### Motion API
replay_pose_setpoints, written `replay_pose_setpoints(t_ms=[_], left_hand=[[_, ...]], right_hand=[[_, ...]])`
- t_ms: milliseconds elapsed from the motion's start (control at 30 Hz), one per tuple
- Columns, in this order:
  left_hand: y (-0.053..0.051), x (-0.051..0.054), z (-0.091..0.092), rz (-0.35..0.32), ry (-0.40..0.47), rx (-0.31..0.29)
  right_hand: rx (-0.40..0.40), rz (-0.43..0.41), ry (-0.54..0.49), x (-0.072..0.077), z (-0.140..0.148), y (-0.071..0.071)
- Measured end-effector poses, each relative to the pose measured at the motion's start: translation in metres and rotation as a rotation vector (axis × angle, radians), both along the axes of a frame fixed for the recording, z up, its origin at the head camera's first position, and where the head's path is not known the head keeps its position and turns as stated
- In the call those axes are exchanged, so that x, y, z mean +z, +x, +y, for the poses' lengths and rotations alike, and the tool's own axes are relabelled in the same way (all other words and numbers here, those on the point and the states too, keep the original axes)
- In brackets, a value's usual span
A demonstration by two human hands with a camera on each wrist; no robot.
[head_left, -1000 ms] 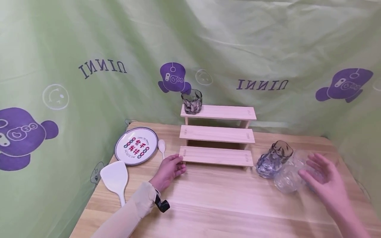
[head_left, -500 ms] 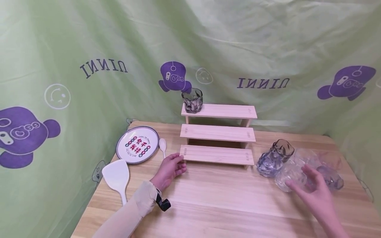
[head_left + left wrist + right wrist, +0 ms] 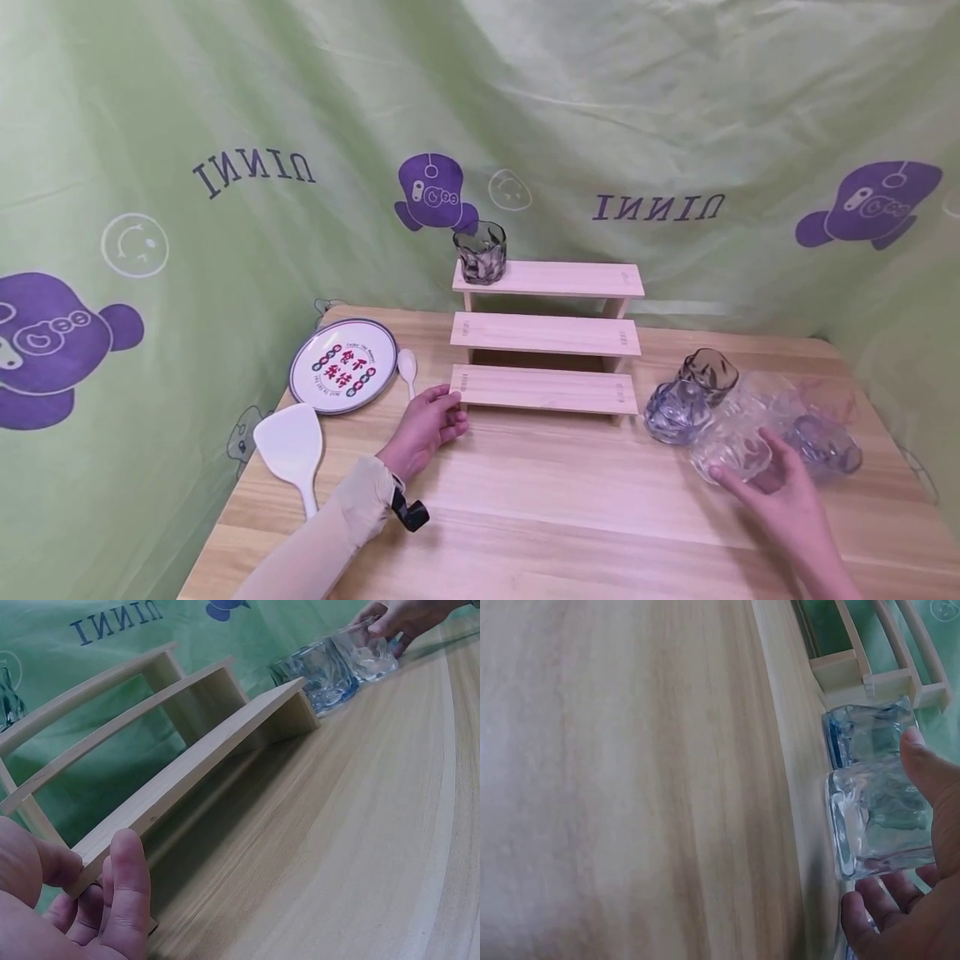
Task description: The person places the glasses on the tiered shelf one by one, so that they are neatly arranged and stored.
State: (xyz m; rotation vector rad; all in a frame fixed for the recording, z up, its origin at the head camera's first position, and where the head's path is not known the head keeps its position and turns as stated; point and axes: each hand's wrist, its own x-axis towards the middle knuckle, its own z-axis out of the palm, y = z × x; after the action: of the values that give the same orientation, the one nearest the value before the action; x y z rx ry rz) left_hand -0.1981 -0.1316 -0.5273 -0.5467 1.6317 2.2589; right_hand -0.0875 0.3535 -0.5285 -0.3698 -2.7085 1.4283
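Observation:
My left hand pinches the left end of the lowest step of a three-step wooden stand. The thumb lies above the board and the fingers curl below it in the left wrist view. My right hand is spread around a clear wavy glass tumbler, thumb in front and fingers at its right side. In the right wrist view a small gap shows between the fingers and this tumbler. A bluish tumbler stands beside it, with a dark grey one behind. Another grey tumbler sits on the top step's left end.
More tumblers crowd the right side, among them a bluish one lying on its side and a clear one. To the left are a patterned plate, a small white spoon and a white spatula. A green curtain hangs behind.
My right hand has moved left and down from above the right-hand tumblers to the front clear one. The left hand keeps its hold on the stand.

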Motion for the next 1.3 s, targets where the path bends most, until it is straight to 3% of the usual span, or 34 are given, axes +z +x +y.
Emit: replay_pose_setpoints(t_ms=[433, 833, 967, 1067, 1300], left_hand=[[-0.001, -0.001, 0.001, -0.016, -0.003, -0.007], [0.001, -0.001, 0.002, -0.015, 0.004, 0.007], [0.000, -0.001, 0.003, -0.014, 0.003, 0.006], [0.000, -0.002, 0.003, -0.013, 0.001, 0.007], [-0.001, -0.003, 0.002, -0.018, -0.004, 0.014]], right_hand=[[0.013, 0.003, 0.056, -0.007, -0.002, -0.009], [0.032, 0.014, 0.077, -0.002, -0.007, -0.011], [-0.003, 0.003, 0.085, 0.003, -0.007, -0.010], [-0.018, 0.040, 0.090, 0.011, -0.006, -0.010], [0.029, 0.126, 0.111, 0.035, -0.008, -0.015]])
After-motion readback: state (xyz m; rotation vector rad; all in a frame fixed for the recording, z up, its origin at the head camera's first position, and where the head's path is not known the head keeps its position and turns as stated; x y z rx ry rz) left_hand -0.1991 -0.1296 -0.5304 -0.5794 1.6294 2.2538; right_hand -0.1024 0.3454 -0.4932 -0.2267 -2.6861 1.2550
